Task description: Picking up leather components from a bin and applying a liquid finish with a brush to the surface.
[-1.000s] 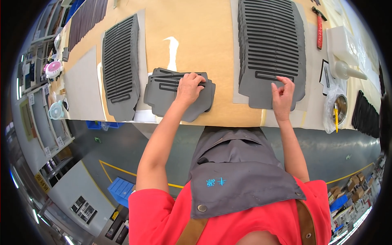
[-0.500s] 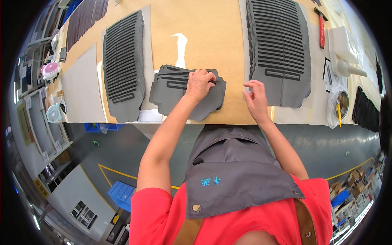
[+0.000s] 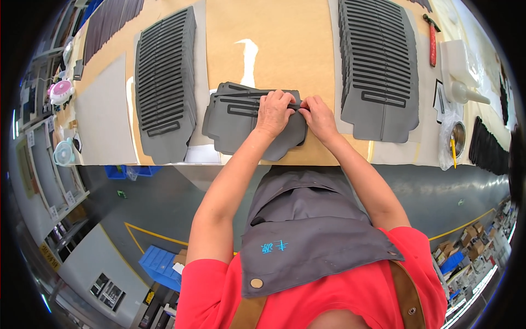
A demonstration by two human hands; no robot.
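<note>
A small pile of grey flat leather-like pieces (image 3: 233,129) with dark strips across them lies near the table's front edge. Over its right part, my left hand (image 3: 274,112) is closed with its fingers pinching a narrow dark strip (image 3: 296,106). Close beside it, my right hand (image 3: 319,116) has thumb and fingertips together at the strip's right end. My fingers hide much of the strip. Overlapping grey pieces with rows of dark strips form a long left stack (image 3: 164,88) and a long right stack (image 3: 383,118).
At the right stand a red-handled hammer (image 3: 433,46), a white plastic bottle (image 3: 466,90), a metal bowl (image 3: 459,137) with a yellow-handled tool, and a bundle of black strips (image 3: 487,148). Small fans (image 3: 61,92) sit at the left. Brown paper (image 3: 296,44) covers the table's middle.
My right hand has moved left and up to the pile and closed at the dark strip. My left hand has shifted slightly right, still over the pile.
</note>
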